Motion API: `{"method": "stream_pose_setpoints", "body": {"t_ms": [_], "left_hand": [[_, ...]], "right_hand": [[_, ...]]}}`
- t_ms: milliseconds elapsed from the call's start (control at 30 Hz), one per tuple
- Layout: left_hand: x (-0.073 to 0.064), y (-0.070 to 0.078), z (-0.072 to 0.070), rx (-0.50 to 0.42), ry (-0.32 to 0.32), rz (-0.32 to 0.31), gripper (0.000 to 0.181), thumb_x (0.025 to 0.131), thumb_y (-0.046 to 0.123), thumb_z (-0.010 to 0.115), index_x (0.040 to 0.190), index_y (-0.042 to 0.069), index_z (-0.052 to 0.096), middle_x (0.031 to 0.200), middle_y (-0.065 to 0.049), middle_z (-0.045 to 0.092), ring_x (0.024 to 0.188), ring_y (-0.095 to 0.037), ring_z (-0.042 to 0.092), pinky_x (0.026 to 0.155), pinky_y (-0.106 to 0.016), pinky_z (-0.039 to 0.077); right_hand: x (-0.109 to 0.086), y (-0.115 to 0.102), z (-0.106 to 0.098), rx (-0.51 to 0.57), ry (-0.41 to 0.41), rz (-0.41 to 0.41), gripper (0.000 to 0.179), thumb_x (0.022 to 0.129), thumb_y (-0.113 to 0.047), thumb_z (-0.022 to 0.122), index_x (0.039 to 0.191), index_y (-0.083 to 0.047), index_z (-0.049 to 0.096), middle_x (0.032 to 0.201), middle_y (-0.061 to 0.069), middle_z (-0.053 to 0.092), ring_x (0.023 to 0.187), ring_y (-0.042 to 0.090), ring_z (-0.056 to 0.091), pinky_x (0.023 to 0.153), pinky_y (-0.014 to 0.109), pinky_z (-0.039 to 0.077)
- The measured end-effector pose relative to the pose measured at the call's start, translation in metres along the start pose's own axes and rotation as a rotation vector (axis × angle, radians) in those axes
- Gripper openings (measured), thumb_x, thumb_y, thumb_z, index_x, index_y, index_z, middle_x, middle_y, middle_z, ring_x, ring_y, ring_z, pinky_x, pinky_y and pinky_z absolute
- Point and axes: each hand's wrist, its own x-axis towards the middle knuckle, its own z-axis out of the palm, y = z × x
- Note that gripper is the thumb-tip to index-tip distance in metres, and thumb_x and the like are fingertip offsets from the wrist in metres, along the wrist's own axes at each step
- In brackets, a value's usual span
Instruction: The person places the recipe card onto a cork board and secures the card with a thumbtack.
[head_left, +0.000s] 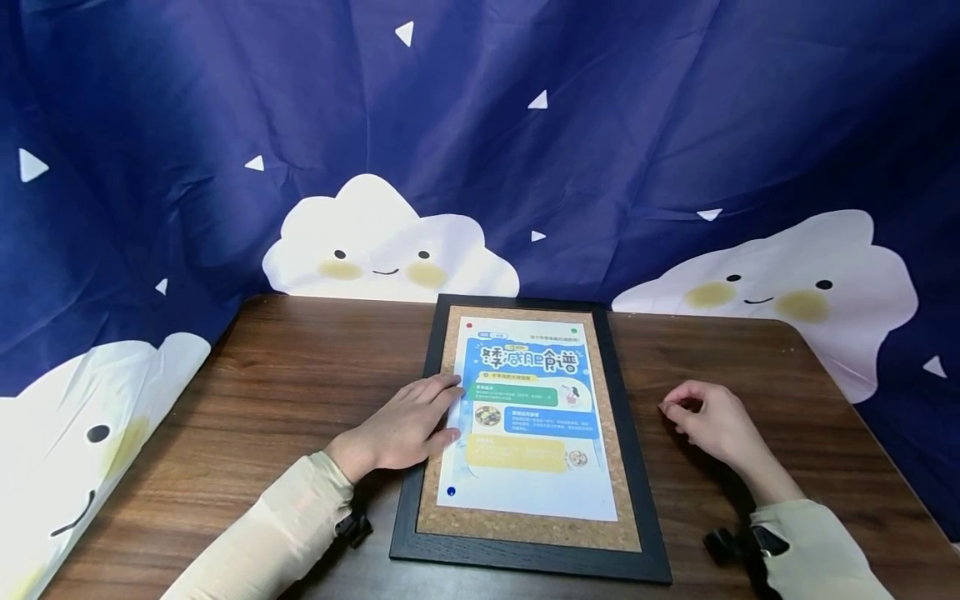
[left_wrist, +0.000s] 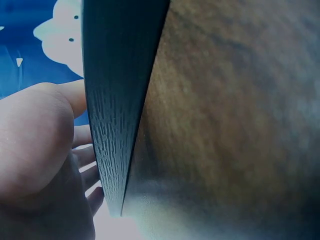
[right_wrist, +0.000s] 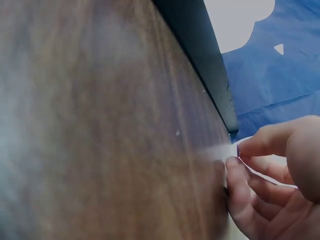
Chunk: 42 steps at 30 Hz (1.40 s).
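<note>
A printed poster (head_left: 532,496) with coloured panels lies on a cork board (head_left: 525,531) in a black frame (head_left: 525,562), flat on the table. Round-headed push pins sit at three of its corners: a red pin (head_left: 469,326), a green pin (head_left: 573,331) and a blue pin (head_left: 451,492). My left hand (head_left: 401,421) lies across the frame's left side, its outstretched fingertips on the poster's left edge. To the right of the frame, my right hand (head_left: 708,417) pinches a tiny purplish push pin (right_wrist: 238,150) between thumb and fingertips, most of it hidden.
The brown wooden table (head_left: 322,350) extends on both sides of the frame. Behind it hangs a dark blue curtain (head_left: 480,108) printed with white clouds and triangles. Cameras are strapped at both wrists, such as the right wrist camera (head_left: 723,546).
</note>
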Motion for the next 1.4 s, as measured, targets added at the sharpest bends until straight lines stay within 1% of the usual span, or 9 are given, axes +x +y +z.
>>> {"method": "stream_pose_setpoints", "body": {"t_ms": [167, 300, 700, 867, 967, 1067, 1167, 1300, 1400], "left_hand": [[0.000, 0.000, 0.000, 0.001, -0.003, -0.004, 0.063, 0.113, 0.031, 0.058, 0.163, -0.002, 0.041, 0.174, -0.019, 0.034, 0.163, -0.038, 0.032, 0.131, -0.058, 0.030], [0.000, 0.001, -0.001, 0.003, -0.007, -0.005, 0.063, 0.112, 0.031, 0.058, 0.163, -0.002, 0.041, 0.174, -0.020, 0.034, 0.163, -0.038, 0.031, 0.132, -0.058, 0.029], [-0.001, 0.000, -0.001, 0.009, 0.003, 0.002, 0.062, 0.113, 0.030, 0.057, 0.163, -0.003, 0.041, 0.173, -0.020, 0.035, 0.162, -0.038, 0.033, 0.130, -0.058, 0.031], [-0.001, 0.001, -0.001, 0.012, -0.002, -0.001, 0.063, 0.113, 0.031, 0.058, 0.163, -0.002, 0.040, 0.174, -0.020, 0.034, 0.163, -0.038, 0.032, 0.131, -0.058, 0.030], [-0.001, 0.001, -0.001, 0.012, -0.002, -0.002, 0.062, 0.113, 0.031, 0.058, 0.163, -0.002, 0.041, 0.174, -0.019, 0.034, 0.163, -0.037, 0.032, 0.131, -0.058, 0.030], [0.000, 0.001, -0.001, 0.012, -0.003, -0.003, 0.062, 0.113, 0.031, 0.058, 0.163, -0.002, 0.041, 0.174, -0.019, 0.034, 0.163, -0.037, 0.033, 0.131, -0.058, 0.030], [0.000, 0.001, -0.001, 0.011, -0.008, -0.005, 0.062, 0.113, 0.031, 0.058, 0.163, -0.002, 0.041, 0.174, -0.019, 0.034, 0.163, -0.037, 0.032, 0.131, -0.058, 0.030], [-0.001, 0.001, -0.002, 0.011, -0.011, -0.006, 0.063, 0.113, 0.031, 0.058, 0.163, -0.002, 0.040, 0.174, -0.019, 0.034, 0.163, -0.038, 0.032, 0.131, -0.058, 0.029], [-0.001, 0.001, -0.001, 0.014, -0.009, -0.005, 0.063, 0.113, 0.031, 0.058, 0.163, -0.003, 0.041, 0.174, -0.019, 0.034, 0.163, -0.037, 0.032, 0.131, -0.058, 0.029]], "right_hand": [[-0.006, 0.000, 0.001, 0.046, 0.044, -0.054, 0.008, 0.100, -0.004, 0.070, 0.098, 0.001, 0.075, 0.089, 0.012, 0.078, 0.063, 0.014, 0.067, 0.057, 0.026, 0.057], [-0.011, -0.001, 0.004, 0.071, 0.055, -0.078, 0.006, 0.099, -0.001, 0.070, 0.096, 0.000, 0.076, 0.088, 0.011, 0.079, 0.062, 0.011, 0.067, 0.058, 0.026, 0.058], [-0.015, -0.005, 0.006, 0.162, -0.017, -0.045, 0.014, 0.103, -0.005, 0.069, 0.110, 0.004, 0.077, 0.097, 0.014, 0.079, 0.073, 0.010, 0.069, 0.065, 0.026, 0.060], [-0.016, -0.005, 0.007, 0.242, -0.015, -0.080, 0.013, 0.102, -0.001, 0.068, 0.110, 0.006, 0.077, 0.103, 0.019, 0.081, 0.076, 0.007, 0.073, 0.068, 0.026, 0.063], [-0.016, -0.005, 0.008, 0.306, -0.036, -0.091, 0.014, 0.104, 0.000, 0.067, 0.112, 0.008, 0.075, 0.102, 0.021, 0.080, 0.075, 0.008, 0.074, 0.066, 0.029, 0.064], [-0.015, -0.005, 0.008, 0.365, -0.083, -0.071, 0.018, 0.106, -0.002, 0.066, 0.117, 0.011, 0.072, 0.100, 0.020, 0.080, 0.075, 0.009, 0.074, 0.066, 0.031, 0.065], [-0.015, -0.006, 0.008, 0.409, -0.117, -0.018, 0.025, 0.107, -0.006, 0.066, 0.121, 0.014, 0.071, 0.096, 0.016, 0.080, 0.074, 0.011, 0.074, 0.066, 0.031, 0.065], [-0.015, -0.007, 0.009, 0.444, -0.131, 0.049, 0.035, 0.108, -0.015, 0.068, 0.124, 0.016, 0.070, 0.091, 0.011, 0.080, 0.073, 0.012, 0.074, 0.066, 0.032, 0.066], [-0.015, -0.007, 0.010, 0.454, -0.142, 0.063, 0.039, 0.109, -0.019, 0.067, 0.125, 0.016, 0.069, 0.090, 0.010, 0.080, 0.072, 0.013, 0.075, 0.066, 0.033, 0.066]]}}
